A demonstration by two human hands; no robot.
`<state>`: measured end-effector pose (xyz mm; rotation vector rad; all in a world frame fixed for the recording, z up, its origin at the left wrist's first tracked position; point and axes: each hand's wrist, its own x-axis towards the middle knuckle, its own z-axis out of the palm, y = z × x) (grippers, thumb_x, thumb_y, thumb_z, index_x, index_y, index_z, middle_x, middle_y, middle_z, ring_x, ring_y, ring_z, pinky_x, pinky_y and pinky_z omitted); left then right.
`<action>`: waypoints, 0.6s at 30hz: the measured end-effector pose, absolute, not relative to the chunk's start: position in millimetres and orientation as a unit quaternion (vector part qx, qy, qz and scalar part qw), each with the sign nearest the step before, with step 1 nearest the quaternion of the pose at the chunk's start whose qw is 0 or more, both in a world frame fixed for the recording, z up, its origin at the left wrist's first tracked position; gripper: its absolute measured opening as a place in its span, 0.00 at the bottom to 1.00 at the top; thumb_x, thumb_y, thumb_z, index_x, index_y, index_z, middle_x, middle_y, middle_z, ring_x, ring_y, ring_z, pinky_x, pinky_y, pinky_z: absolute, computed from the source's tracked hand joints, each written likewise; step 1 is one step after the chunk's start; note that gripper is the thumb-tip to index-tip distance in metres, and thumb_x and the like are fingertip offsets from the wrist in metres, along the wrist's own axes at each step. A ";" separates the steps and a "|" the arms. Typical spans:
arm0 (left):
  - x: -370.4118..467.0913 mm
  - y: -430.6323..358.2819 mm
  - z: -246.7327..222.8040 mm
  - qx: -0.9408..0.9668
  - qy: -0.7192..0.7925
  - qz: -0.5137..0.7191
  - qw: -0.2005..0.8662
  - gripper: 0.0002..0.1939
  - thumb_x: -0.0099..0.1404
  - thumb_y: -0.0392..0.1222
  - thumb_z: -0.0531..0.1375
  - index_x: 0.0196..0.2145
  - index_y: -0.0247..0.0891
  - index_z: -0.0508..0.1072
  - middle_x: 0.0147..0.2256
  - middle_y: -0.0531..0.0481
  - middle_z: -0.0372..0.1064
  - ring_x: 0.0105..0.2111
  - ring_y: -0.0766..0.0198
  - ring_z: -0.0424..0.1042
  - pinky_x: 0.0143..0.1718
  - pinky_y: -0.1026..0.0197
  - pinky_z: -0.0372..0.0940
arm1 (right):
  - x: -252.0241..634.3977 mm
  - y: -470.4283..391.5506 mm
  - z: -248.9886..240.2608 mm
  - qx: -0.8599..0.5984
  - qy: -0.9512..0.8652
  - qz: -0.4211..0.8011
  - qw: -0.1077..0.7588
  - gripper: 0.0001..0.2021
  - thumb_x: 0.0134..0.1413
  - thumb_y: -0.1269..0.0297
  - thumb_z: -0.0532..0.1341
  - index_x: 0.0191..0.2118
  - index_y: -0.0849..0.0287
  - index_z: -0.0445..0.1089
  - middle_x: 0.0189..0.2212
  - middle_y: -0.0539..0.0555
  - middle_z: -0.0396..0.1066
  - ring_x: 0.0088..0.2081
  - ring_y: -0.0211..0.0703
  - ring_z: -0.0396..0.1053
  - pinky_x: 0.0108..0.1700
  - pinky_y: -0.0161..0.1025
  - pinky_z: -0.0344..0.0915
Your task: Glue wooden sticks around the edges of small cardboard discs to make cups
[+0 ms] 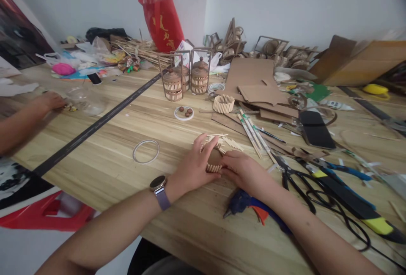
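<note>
A small round stick basket, with a brown cardboard base and a ring of short pale wooden sticks, is between my hands at the table's near middle. My left hand curls round its left side, thumb in front and fingers behind. At its right edge, my right hand has its fingers pinched against the sticks; whether a loose stick is between them is hidden. Short loose sticks lie just behind. A blue glue gun rests under my right forearm.
Scissors, a yellow-black cutter and a phone lie right. A finished stick ring, lidded stick baskets and cardboard stand behind. A white ring lies left. Another person's hand is far left.
</note>
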<state>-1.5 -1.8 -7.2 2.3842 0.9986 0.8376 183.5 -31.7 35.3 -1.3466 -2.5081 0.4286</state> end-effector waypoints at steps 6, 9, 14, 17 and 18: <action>-0.3 -5.9 -6.5 0.851 0.373 0.310 0.202 0.53 0.51 0.37 0.70 0.65 0.48 0.41 0.63 0.37 0.38 0.65 0.43 0.44 0.61 0.38 0.53 | 186.2 -34.8 47.5 -0.488 -0.852 0.141 0.126 0.06 0.56 0.71 0.58 0.38 0.59 0.72 0.31 0.54 0.71 0.35 0.45 0.69 0.37 0.38 0.63; -1.0 -6.4 -5.7 0.846 0.381 0.315 0.202 0.52 0.51 0.35 0.69 0.65 0.50 0.42 0.63 0.38 0.38 0.65 0.42 0.45 0.61 0.37 0.53 | 195.9 -41.0 61.2 -0.522 -0.826 0.145 0.153 0.06 0.58 0.68 0.56 0.39 0.58 0.70 0.31 0.54 0.71 0.34 0.44 0.68 0.35 0.38 0.62; -1.8 -6.8 -4.3 0.842 0.388 0.314 0.206 0.54 0.49 0.38 0.71 0.64 0.50 0.43 0.63 0.39 0.37 0.64 0.41 0.46 0.61 0.37 0.52 | 233.6 -65.7 75.1 -0.567 -0.789 0.222 0.078 0.13 0.60 0.57 0.54 0.27 0.55 0.66 0.25 0.51 0.69 0.26 0.42 0.66 0.28 0.37 0.60; -1.5 -7.3 -3.8 0.839 0.396 0.310 0.207 0.55 0.48 0.38 0.72 0.64 0.48 0.43 0.64 0.37 0.37 0.64 0.41 0.46 0.61 0.37 0.53 | 254.5 -84.0 72.1 -0.571 -0.771 0.280 0.010 0.10 0.56 0.58 0.58 0.26 0.54 0.64 0.23 0.50 0.69 0.24 0.42 0.65 0.26 0.36 0.59; -1.3 -7.5 -3.6 0.839 0.399 0.308 0.206 0.55 0.48 0.38 0.72 0.64 0.47 0.43 0.64 0.36 0.37 0.64 0.41 0.46 0.61 0.37 0.53 | 258.6 -88.9 69.2 -0.573 -0.763 0.298 -0.002 0.07 0.53 0.61 0.60 0.27 0.53 0.64 0.23 0.49 0.69 0.24 0.42 0.66 0.26 0.36 0.59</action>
